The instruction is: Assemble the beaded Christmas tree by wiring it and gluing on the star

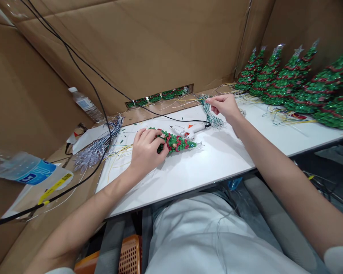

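My left hand (148,146) is closed around the lower part of a small green Christmas tree (178,144) with red garland. The tree lies on its side on the white board (205,163), its clear star tip pointing right, and yellow wires trail from its base. My right hand (223,107) is raised over the back of the board, thumb and finger pinched at the upper end of a bundle of green wires (210,112). A thin wire appears to be between those fingertips. Just behind the tree lies a white glue gun (188,130) with an orange trigger.
Several finished trees (291,78) stand at the right. On the left are a bundle of white-tipped wires (95,142), a clear water bottle (85,104) and a blue-labelled bottle (25,167). A black cable (95,91) hangs across the workspace. Cardboard walls (148,49) enclose the back.
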`<state>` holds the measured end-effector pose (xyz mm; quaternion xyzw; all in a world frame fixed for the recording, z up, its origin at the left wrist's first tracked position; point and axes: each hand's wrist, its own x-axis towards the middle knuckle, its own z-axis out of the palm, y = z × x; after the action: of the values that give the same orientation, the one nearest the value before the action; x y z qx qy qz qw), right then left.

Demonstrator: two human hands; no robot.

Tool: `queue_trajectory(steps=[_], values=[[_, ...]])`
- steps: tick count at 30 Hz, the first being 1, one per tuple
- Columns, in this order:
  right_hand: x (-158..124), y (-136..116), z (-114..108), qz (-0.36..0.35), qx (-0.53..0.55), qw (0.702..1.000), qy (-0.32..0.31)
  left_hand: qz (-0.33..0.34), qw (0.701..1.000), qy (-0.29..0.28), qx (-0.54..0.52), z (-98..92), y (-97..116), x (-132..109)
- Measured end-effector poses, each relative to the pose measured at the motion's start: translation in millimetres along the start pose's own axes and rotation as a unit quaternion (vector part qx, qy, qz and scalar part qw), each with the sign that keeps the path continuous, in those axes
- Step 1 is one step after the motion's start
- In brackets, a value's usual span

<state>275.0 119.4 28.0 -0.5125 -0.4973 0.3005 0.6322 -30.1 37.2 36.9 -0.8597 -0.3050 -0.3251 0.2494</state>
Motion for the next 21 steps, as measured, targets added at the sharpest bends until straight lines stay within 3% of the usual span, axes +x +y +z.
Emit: queue_trajectory(steps=[12, 18, 21], values=[[0.5, 0.7, -1.1, -0.007, 0.009, 1.0, -0.003, 0.033, 0.999, 0.004, 0.009, 2.3, -3.2, -0.6], [1.4, 1.0, -1.5, -0.005, 0.001, 1.0, -0.006, 0.098, 0.994, 0.028, 0.037, 1.9, -3.3, -2.7], [1.0, 0.2, -1.3, -0.006, -0.001, 1.0, -0.006, 0.099, 0.995, 0.018, 0.026, -1.8, 0.2, -1.7]])
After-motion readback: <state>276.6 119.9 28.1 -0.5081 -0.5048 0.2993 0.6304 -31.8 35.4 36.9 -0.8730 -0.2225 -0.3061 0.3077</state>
